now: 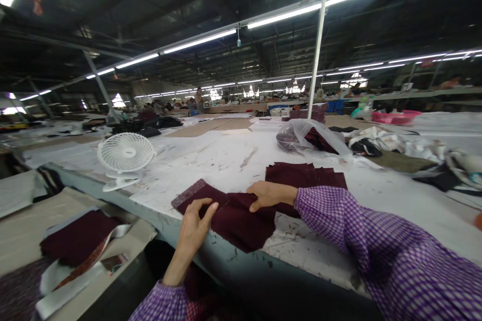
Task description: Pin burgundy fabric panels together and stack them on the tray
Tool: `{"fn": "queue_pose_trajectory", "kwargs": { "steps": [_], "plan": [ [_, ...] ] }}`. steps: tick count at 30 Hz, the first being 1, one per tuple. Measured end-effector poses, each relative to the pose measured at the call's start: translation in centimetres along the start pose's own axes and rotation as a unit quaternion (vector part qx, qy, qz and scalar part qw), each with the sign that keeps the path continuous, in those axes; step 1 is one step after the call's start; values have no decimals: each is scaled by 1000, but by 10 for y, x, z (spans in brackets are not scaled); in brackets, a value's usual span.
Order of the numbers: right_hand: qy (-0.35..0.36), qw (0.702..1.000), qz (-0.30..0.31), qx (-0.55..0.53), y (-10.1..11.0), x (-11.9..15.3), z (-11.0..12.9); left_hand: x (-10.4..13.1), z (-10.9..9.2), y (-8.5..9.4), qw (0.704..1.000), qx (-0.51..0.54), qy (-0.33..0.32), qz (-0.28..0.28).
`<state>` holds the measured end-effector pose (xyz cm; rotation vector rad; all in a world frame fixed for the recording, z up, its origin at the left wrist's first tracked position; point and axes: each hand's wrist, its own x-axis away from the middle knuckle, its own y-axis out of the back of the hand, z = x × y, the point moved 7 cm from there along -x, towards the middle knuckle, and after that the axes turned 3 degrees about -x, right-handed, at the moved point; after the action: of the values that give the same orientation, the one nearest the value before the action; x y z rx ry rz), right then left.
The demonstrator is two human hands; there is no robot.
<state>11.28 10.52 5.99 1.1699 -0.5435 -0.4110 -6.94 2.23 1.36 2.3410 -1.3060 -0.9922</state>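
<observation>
A dark maroon fabric piece [244, 225] lies at the near edge of the table, its front corner hanging slightly over. My left hand [196, 223] is at its left side, fingers curled and thumb close to the forefinger at the cloth. With thumb and fingers, my right hand [269, 194] pinches the upper part of the same piece. Left of the seam between my hands, another maroon section ends in a speckled purple-grey band [190, 193]. Behind my right wrist sits a stack of maroon fabric pieces [301, 173], partly covered by the purple checked sleeve.
A white fan [126, 155] stands on the table [211, 145] to the left. A clear plastic bag [312, 138] with maroon cloth lies farther back. At right are loose cloths [399, 158] and a pink basin [395, 117]. More cut fabric [81, 235] rests on a lower left surface.
</observation>
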Motion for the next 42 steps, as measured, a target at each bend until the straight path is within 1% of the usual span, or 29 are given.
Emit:
{"fn": "queue_pose_trajectory", "kwargs": {
  "steps": [3,4,5,7,9,11,13,14,16,18,19,20,22,24,25,26,28,30,32,34,36,38,40,42],
  "plan": [
    [14,1000,-11,4,14,13,8,-2,13,5,991,112,70,-17],
    [16,1000,-15,-2,21,19,6,-2,16,6,988,127,80,-22],
    [17,1000,-19,-12,30,27,2,-3,17,7,990,119,78,-22],
    [15,999,-28,-43,50,45,-15,-5,10,6,999,34,31,-6],
    [-2,996,-44,-74,70,64,-41,-5,-3,2,994,-101,-34,12],
    [-37,993,-67,-94,85,80,-73,-5,-18,-5,969,-231,-84,28],
    [-105,988,-93,-69,95,93,-103,-4,-31,-12,936,-330,-109,51],
    [-138,983,-106,-50,98,98,-115,-4,-36,-16,920,-368,-116,62],
    [-177,974,-137,-26,103,106,-127,-5,-44,-20,893,-424,-129,76],
    [-168,971,-166,-33,108,108,-126,-7,-46,-20,881,-446,-140,81],
    [-154,970,-181,-41,110,108,-123,-9,-45,-19,883,-441,-140,84],
    [-139,970,-196,-48,112,107,-119,-11,-42,-16,891,-426,-132,83],
    [-108,968,-217,-57,115,104,-107,-17,-29,-5,926,-361,-85,66],
    [-66,967,-234,-72,113,97,-89,-22,-9,10,968,-246,-12,39],
    [-37,967,-239,-84,111,91,-78,-24,2,17,984,-172,27,25],
    [-5,967,-239,-94,107,84,-64,-25,12,22,994,-94,62,13],
    [72,967,-224,-93,93,65,-32,-26,28,27,992,48,113,-3],
    [150,968,-192,-53,74,39,3,-27,34,28,982,135,135,-14],
    [211,965,-157,6,53,10,34,-27,34,27,976,167,139,-18],
    [234,962,-131,46,34,-22,55,-27,33,27,975,177,135,-20],
    [233,964,-102,75,16,-53,66,-26,32,26,973,191,131,-17],
    [216,967,-93,97,0,-78,70,-23,35,26,967,218,131,-12],
    [205,966,-110,114,-13,-95,71,-20,40,30,956,260,137,-26],
    [198,961,-146,123,-22,-105,71,-17,46,40,935,316,147,-64]
  ]
}}
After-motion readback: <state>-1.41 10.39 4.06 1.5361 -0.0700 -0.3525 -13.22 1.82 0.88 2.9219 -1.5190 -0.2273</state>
